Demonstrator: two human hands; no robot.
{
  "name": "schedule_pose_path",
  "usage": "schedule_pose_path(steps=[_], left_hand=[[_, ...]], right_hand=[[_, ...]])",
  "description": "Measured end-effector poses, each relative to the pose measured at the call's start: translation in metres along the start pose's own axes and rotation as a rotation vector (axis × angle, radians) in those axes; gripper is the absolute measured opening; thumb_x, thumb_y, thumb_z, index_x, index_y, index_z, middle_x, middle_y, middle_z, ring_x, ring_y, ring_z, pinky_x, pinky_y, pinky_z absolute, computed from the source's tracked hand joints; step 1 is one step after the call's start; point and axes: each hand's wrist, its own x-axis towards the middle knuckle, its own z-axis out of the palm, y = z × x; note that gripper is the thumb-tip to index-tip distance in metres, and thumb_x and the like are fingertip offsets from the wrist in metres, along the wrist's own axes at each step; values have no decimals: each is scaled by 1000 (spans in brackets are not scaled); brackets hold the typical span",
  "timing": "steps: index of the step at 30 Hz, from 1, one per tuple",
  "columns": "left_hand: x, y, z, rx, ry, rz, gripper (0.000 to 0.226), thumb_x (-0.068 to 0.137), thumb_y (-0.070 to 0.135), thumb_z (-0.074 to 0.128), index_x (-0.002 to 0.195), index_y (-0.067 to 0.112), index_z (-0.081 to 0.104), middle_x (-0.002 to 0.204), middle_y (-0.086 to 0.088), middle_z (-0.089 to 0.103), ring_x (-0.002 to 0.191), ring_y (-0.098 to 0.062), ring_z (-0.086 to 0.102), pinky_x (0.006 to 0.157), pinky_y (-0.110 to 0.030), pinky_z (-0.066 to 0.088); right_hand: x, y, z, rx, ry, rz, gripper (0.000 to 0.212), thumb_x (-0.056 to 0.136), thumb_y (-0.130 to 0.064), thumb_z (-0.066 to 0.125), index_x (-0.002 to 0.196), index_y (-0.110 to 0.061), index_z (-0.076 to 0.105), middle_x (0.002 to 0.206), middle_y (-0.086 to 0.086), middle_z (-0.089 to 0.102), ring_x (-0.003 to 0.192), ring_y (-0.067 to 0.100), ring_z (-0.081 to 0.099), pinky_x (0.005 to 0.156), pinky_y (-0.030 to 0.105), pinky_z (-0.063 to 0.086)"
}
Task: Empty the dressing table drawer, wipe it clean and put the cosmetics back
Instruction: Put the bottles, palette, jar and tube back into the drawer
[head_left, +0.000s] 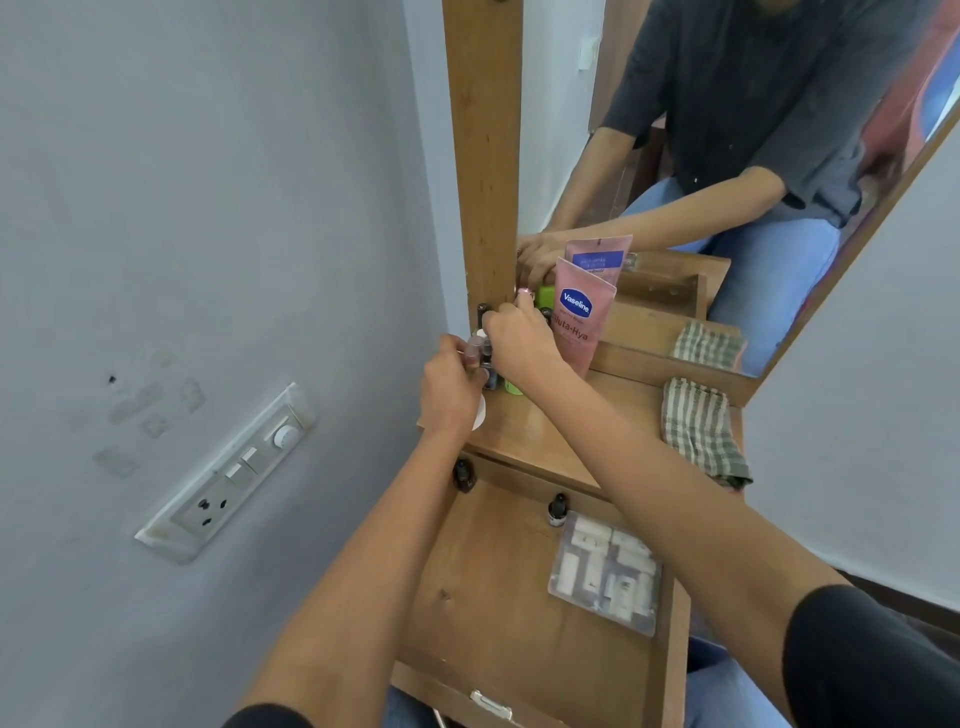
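Two hands are up at the back left corner of the table (587, 415), tight against the wooden mirror frame (485, 156). The left hand (451, 387) has its fingers curled round a pale pink bottle (474, 349), thumb on the near side. The right hand (519, 338) reaches in from above, fingers bent down into the cluster of small bottles (488, 366). Whether it has hold of one I cannot tell, its knuckles cover the grasp. A green bottle (514, 387) peeks out under that wrist, and a white round lid (479, 413) lies on the table's left edge below the left hand.

Just right of the hands, the pink Vaseline tube (576, 322) stands upright, leaning back on the mirror (727, 156). Over at the table's right edge the checked cloth (701, 431) lies crumpled, one end hanging off the front.

Down below, the drawer (493, 582) is pulled wide open. Some cosmetics are in it. One dark dropper bottle (462, 474) stands in the back left corner, and a second dropper bottle (558, 509) stands along the back wall. Just beside that one, a clear case (608, 571) of white pieces lies flat against the right side. The rest of the drawer floor shows bare wood. A switch panel (228, 473) sits on the wall to the left.
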Motion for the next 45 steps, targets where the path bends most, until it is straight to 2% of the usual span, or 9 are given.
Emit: schedule_pose_path(steps=[10,15,19,24,28,32,37,41,45], left_hand=[[2,10,-18,-137,25,4,15,87,6,59,99,13,52,88,-5,62,83,-23,64,74,-37,55],[-3,30,-41,-187,30,26,23,81,-2,60,93,14,49,82,-1,58,73,-17,61,67,-26,49],[-15,46,-60,-210,63,53,21,82,-4,56,92,13,49,80,1,56,65,-9,59,59,-16,46],[-40,51,-85,-261,37,61,19,79,-3,61,90,9,53,73,7,54,70,-14,60,66,-22,50],[-65,42,-100,-276,-28,61,18,78,-4,64,88,6,54,78,3,56,67,-3,60,58,-6,46],[-91,18,-104,-178,-125,42,18,74,-3,69,83,7,58,79,4,60,67,4,58,54,-7,45],[-133,-20,-109,-86,-274,3,18,69,-10,66,79,3,59,67,7,61,55,5,58,57,-7,42],[-157,-51,-108,80,-363,-11,17,66,-1,69,77,9,64,67,9,63,61,1,58,61,-17,46],[-174,-78,-109,278,-406,-14,18,62,13,72,68,26,60,75,11,68,75,-9,64,74,-30,53]], right_hand=[[3,0,-21,-20,74,8,18,88,-13,55,104,-5,56,106,15,59,102,32,47,91,36,37],[0,2,-50,-16,184,-25,16,89,-6,47,102,-8,57,103,12,60,95,28,50,88,36,33],[-14,5,-71,141,243,19,21,89,-3,48,107,-7,57,110,12,58,102,28,44,86,33,36],[-48,5,-89,276,266,28,24,94,-3,41,111,-7,57,112,10,57,105,27,44,90,32,31],[-79,-1,-83,486,186,91,20,91,-4,50,108,-12,57,112,8,57,105,22,46,86,31,43],[-114,-10,-71,586,-1,85,26,89,-2,54,113,-13,54,110,7,59,97,22,57,81,33,52],[-160,-26,-30,620,-72,9,23,85,2,47,105,-4,57,102,17,62,92,30,57,73,31,45],[-192,-41,7,679,-213,-65,24,85,2,43,104,-3,57,101,18,62,94,31,58,82,36,47],[-216,-60,38,632,-344,-168,24,83,3,42,101,-4,56,102,17,61,94,28,55,79,32,41]])
